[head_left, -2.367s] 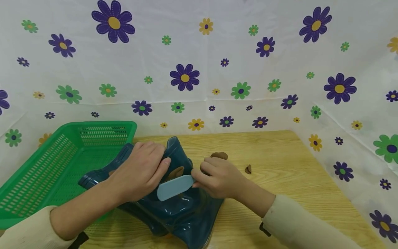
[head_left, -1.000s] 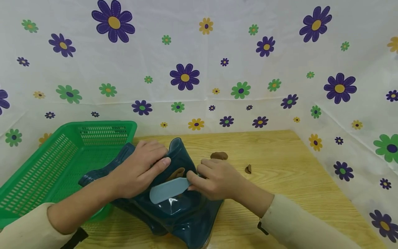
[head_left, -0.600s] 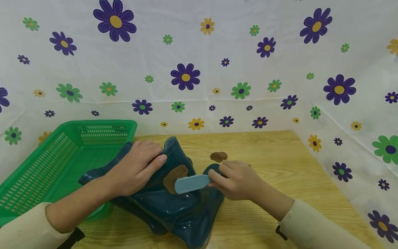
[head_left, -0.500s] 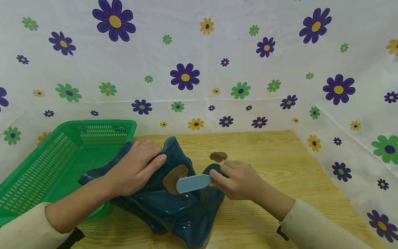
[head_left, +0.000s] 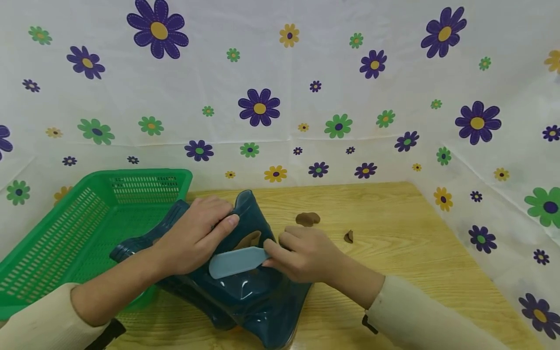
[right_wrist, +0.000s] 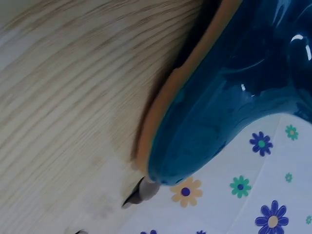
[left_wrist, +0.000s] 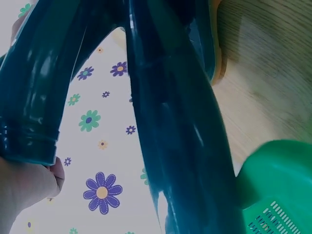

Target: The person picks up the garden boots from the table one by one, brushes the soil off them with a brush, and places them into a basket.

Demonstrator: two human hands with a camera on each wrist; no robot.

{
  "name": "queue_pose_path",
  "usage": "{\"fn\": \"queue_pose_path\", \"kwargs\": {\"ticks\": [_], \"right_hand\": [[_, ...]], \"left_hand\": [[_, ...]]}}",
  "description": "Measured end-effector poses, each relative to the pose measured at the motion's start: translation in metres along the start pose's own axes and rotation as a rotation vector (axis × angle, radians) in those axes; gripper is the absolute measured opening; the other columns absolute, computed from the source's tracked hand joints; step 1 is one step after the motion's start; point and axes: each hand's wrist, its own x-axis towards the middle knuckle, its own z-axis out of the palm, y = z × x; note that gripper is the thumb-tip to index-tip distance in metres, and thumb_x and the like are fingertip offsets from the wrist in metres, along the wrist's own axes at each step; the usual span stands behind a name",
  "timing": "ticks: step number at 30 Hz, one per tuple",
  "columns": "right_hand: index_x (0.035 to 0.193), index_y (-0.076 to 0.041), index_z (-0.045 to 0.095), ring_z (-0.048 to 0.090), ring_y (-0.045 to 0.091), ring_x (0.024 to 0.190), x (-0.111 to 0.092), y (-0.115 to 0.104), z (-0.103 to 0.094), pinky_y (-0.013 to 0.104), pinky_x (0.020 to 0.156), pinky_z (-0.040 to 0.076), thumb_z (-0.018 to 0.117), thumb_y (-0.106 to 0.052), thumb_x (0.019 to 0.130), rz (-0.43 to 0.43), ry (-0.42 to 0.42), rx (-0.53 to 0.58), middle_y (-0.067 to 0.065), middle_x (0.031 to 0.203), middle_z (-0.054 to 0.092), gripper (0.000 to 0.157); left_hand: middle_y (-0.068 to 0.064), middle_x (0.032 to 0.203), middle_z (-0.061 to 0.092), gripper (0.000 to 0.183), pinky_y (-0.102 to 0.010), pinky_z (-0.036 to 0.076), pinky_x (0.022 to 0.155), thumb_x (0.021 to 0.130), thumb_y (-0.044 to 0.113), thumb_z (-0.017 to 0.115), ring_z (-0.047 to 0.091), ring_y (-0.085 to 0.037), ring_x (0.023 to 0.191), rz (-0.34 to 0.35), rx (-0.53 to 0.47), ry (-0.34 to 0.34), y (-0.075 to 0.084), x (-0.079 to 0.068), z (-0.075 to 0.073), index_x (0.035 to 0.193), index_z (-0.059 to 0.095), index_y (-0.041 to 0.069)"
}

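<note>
A pair of glossy dark-blue rubber boots (head_left: 262,301) lies on the table, tan sole edges showing in both wrist views. My left hand (head_left: 199,236) grips a boot shaft near its cuff; in the left wrist view that hand (left_wrist: 29,187) is at the cuff (left_wrist: 29,141). My right hand (head_left: 302,255) pinches the handle of a light-blue brush (head_left: 236,262), its flat back facing up and its bristles hidden. The brush lies over the boot and partly covers a brown patch (head_left: 249,239). In the right wrist view appears a boot's rounded end (right_wrist: 195,131).
A green perforated basket (head_left: 94,233) stands at the left, partly overlapped by a boot shaft. Brown flat pieces (head_left: 307,218) lie behind the right hand, and a small brown scrap (head_left: 348,236) sits to its right. A flower-patterned cloth (head_left: 376,107) hangs behind and beside the wooden table.
Half a second ago the brush was farther right, with most of the brown patch exposed; it has moved left across the patch with my right hand. My left hand stays on the shaft.
</note>
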Motion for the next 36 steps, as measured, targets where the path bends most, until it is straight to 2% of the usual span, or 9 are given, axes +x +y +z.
{"fn": "queue_pose_path", "kwargs": {"ticks": [6,11,14,20,24,29,36], "right_hand": [[0.093,-0.010,0.064,0.040,0.009,0.048,0.006,-0.005,-0.003,0.020,0.045,0.030,0.041,-0.034,0.108,0.038,-0.035,-0.028,-0.003,0.059,0.045,0.036],[0.090,-0.011,0.066,0.037,0.008,0.044,-0.004,-0.003,-0.017,0.019,0.042,0.026,0.040,-0.035,0.107,0.060,-0.068,-0.061,-0.004,0.056,0.044,0.040],[0.089,-0.011,0.065,0.032,0.007,0.043,-0.011,0.000,-0.023,0.019,0.041,0.022,0.040,-0.035,0.107,0.050,-0.074,-0.069,-0.004,0.055,0.040,0.039],[0.088,-0.010,0.061,0.031,0.007,0.042,-0.025,0.009,-0.028,0.018,0.040,0.022,0.040,-0.035,0.107,0.031,-0.066,-0.049,-0.004,0.056,0.039,0.037],[0.090,-0.009,0.062,0.032,0.007,0.045,-0.035,0.014,-0.025,0.017,0.041,0.025,0.041,-0.034,0.107,0.008,-0.040,-0.025,-0.003,0.058,0.040,0.036],[0.093,-0.009,0.062,0.033,0.008,0.050,-0.038,0.019,-0.011,0.020,0.045,0.029,0.042,-0.037,0.108,-0.040,-0.010,0.009,-0.003,0.063,0.044,0.037],[0.094,-0.009,0.063,0.039,0.009,0.053,-0.021,0.011,0.006,0.020,0.048,0.033,0.041,-0.038,0.108,-0.063,0.020,-0.008,-0.004,0.066,0.050,0.039]], "left_hand": [[0.010,0.068,0.033,0.034,-0.037,0.029,0.074,0.104,0.012,0.048,0.034,-0.006,0.069,-0.010,0.000,0.003,0.000,-0.002,-0.003,0.071,0.044,0.021],[0.010,0.069,0.033,0.032,-0.036,0.030,0.074,0.104,0.013,0.049,0.035,-0.006,0.069,-0.021,-0.008,0.003,-0.001,-0.005,-0.003,0.073,0.046,0.021],[0.010,0.069,0.033,0.033,-0.035,0.029,0.073,0.104,0.014,0.048,0.034,-0.006,0.069,-0.021,-0.005,0.008,-0.002,-0.005,-0.003,0.072,0.046,0.021],[0.010,0.067,0.031,0.035,-0.034,0.030,0.073,0.104,0.012,0.048,0.033,-0.005,0.066,-0.029,0.013,0.026,-0.006,-0.009,-0.002,0.070,0.043,0.021],[0.010,0.067,0.032,0.034,-0.035,0.030,0.074,0.105,0.013,0.047,0.034,-0.006,0.067,-0.045,0.010,0.012,-0.007,-0.009,-0.003,0.071,0.044,0.020],[0.009,0.067,0.033,0.033,-0.036,0.030,0.075,0.105,0.013,0.046,0.035,-0.007,0.068,-0.036,-0.001,0.008,-0.004,-0.006,-0.001,0.072,0.044,0.020],[0.009,0.067,0.033,0.033,-0.036,0.029,0.076,0.104,0.012,0.047,0.035,-0.006,0.068,-0.027,0.002,0.017,-0.002,-0.004,0.000,0.072,0.044,0.020]]}}
